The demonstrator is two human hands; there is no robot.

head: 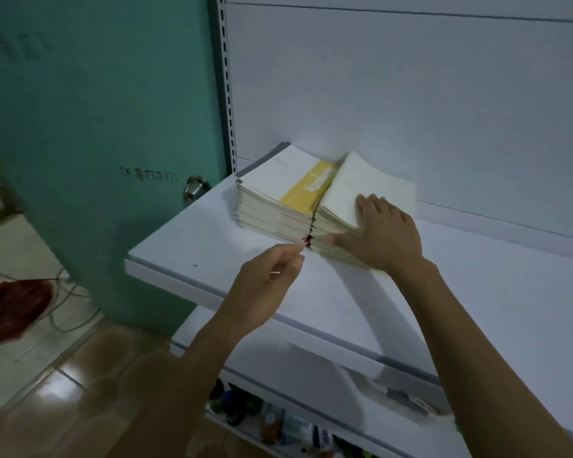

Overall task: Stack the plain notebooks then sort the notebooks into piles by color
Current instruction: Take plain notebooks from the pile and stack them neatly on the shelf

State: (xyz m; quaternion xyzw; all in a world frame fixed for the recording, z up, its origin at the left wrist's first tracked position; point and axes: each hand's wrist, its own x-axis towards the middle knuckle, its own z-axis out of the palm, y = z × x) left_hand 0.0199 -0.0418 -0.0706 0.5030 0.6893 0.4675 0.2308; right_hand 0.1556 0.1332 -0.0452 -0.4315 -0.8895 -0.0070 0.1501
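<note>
Two piles of notebooks stand side by side at the back of a white shelf (411,302). The left pile (275,200) has a white cover with a yellow band on top. The right pile (358,190) has a plain cream cover on top and leans against the left one. My right hand (382,233) lies on the right pile, fingers spread flat over the top cover, thumb along the pile's front edge. My left hand (272,276) hovers just in front of the gap between the piles, fingers loosely extended, holding nothing. A bit of red shows low between the piles.
A teal door (96,127) with a metal knob (195,188) stands left of the shelf. A lower shelf (311,365) sits beneath, with bottles and small goods (278,421) under it. A red bag (14,309) lies on the tiled floor at left.
</note>
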